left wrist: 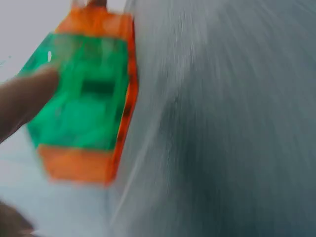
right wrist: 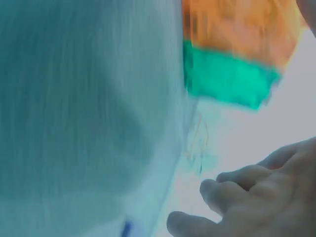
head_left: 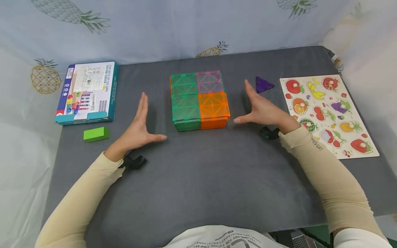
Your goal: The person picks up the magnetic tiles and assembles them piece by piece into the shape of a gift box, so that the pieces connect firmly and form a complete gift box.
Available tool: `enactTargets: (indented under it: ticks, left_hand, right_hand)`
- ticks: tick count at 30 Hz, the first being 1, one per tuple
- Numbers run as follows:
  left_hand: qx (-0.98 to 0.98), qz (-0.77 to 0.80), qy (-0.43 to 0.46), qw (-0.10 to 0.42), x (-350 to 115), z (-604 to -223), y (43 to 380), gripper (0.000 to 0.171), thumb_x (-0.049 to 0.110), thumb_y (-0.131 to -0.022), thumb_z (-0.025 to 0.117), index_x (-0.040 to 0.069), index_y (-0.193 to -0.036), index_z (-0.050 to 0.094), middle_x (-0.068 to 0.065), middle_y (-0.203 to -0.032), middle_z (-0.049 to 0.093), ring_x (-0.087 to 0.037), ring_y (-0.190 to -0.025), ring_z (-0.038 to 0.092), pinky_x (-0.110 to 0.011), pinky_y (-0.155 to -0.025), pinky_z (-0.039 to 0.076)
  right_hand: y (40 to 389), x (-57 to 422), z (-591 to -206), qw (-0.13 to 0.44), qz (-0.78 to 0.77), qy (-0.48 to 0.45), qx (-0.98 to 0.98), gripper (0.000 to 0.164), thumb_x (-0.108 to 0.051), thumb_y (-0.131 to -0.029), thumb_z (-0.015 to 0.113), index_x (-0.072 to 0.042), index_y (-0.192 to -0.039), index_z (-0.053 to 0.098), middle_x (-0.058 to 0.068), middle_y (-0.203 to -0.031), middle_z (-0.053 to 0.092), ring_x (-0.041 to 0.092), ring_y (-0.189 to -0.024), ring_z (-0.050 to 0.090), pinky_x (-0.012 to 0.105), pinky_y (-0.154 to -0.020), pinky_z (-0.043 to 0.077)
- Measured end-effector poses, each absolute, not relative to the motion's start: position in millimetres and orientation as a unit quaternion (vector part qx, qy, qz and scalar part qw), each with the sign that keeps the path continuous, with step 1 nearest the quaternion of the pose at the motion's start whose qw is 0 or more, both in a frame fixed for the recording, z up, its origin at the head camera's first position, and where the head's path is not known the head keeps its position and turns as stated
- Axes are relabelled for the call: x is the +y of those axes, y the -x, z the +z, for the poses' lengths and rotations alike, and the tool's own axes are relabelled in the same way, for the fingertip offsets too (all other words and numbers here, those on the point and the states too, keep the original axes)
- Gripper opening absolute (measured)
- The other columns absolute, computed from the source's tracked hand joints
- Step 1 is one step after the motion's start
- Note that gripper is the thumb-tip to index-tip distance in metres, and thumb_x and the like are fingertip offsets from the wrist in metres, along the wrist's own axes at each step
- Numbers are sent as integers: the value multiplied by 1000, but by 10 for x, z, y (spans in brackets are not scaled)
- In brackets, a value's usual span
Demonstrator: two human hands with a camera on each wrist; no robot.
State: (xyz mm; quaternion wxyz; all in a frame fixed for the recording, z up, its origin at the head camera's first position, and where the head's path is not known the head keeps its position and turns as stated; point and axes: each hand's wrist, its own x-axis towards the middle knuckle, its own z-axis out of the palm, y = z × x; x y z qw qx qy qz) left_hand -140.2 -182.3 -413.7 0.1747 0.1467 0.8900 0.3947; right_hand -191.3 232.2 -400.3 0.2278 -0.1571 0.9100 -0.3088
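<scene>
A block of translucent tiles (head_left: 186,106) stands in the middle of the grey table, its top showing green, orange and pink squares. My left hand (head_left: 139,127) hovers to the left of it, fingers straight and thumb spread toward it, apart from the tiles. On the other side my right hand (head_left: 263,108) is held the same way, its thumb close to the orange corner but with a small gap. Neither hand holds anything. Both wrist views are blurred; the left one shows the block's green and orange side (left wrist: 89,94), the right one an orange and green side (right wrist: 232,74).
A purple triangle (head_left: 263,84) lies just beyond my right fingers. The fruit picture board (head_left: 328,115) is at the right. At the left are a boxed bead set (head_left: 87,91) and a green block (head_left: 96,134). A pineapple-print curtain (head_left: 149,31) hangs behind the table.
</scene>
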Motion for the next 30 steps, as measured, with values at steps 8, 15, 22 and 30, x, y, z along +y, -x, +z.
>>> enactTargets:
  ticks: [8, 15, 22, 30]
  left_hand:
    - [945, 99, -129, 284, -2145, -3927, 1055, 110, 46, -76, 79, -2, -153, 16, -30, -157, 4, -51, -142, 7, -68, -107, 22]
    - [974, 110, -67, 187, -2069, -4006, 884, 76, 23, -79, 80, -5, -139, 44, -34, -132, 39, -51, -117, 39, -62, -89, 43]
    - [971, 144, -31, 188, -2101, -4003, 929, 75, 21, -75, 83, -7, -133, 44, -37, -121, 40, -52, -104, 40, -63, -86, 42]
    - [968, 141, -11, 206, -2167, -3976, 949, 70, 27, -74, 84, -5, -125, 48, -33, -116, 41, -49, -101, 41, -62, -85, 43]
  right_hand:
    - [2161, 2833, -3852, 135, -177, 86, 971, 93, -46, -93, 57, 0, -153, 2, 25, -159, 1, 42, -147, 3, 59, -116, 11]
    - [2265, 2889, -4026, 123, -132, 39, 983, 70, -35, -96, 56, 2, -149, 30, 32, -141, 43, 52, -122, 45, 62, -97, 39]
    - [2359, 2863, -4157, 111, -103, 50, 987, 61, -25, -92, 63, 10, -137, 43, 37, -124, 52, 52, -117, 42, 62, -101, 32]
    - [2599, 2813, -4111, 173, -127, 60, 975, 62, -29, -93, 61, 14, -134, 44, 36, -123, 53, 46, -107, 53, 56, -89, 44]
